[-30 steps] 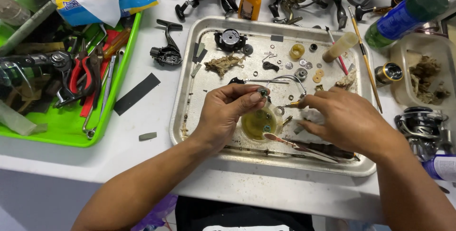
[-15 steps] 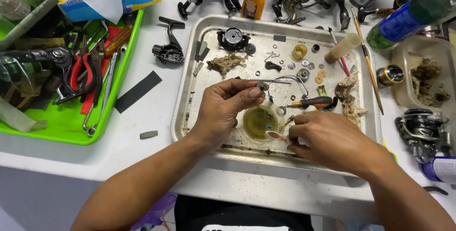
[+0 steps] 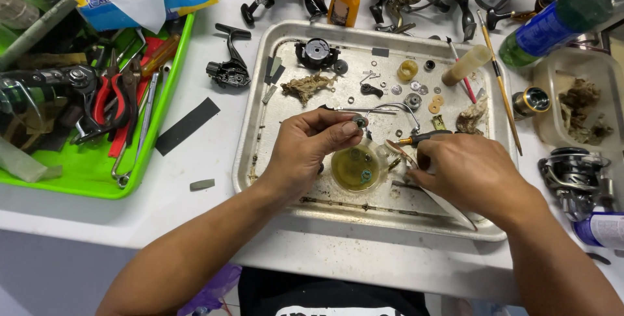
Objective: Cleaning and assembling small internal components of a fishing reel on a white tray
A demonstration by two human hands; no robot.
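My left hand (image 3: 311,147) pinches a small round metal part (image 3: 359,121) between thumb and fingers, above a small clear cup of yellowish liquid (image 3: 354,168). My right hand (image 3: 471,173) rests to the right of the cup, fingers closed on a thin long brush (image 3: 426,179) whose tip (image 3: 394,147) reaches toward the cup's rim. Both hands are over a dirty metal tray (image 3: 260,127) strewn with washers, gears and small fishing reel parts. A small screwdriver (image 3: 426,137) lies just above my right hand.
A green tray (image 3: 97,173) with pliers and tools sits at the left. A black reel body (image 3: 229,69) lies beside the metal tray. Fishing reels and bottles crowd the back edge; a clear tub (image 3: 585,108) and another reel (image 3: 575,173) are at the right.
My right hand has moved down and away from the screwdriver area and now holds the brush near the cup. My left hand keeps the small part in place.
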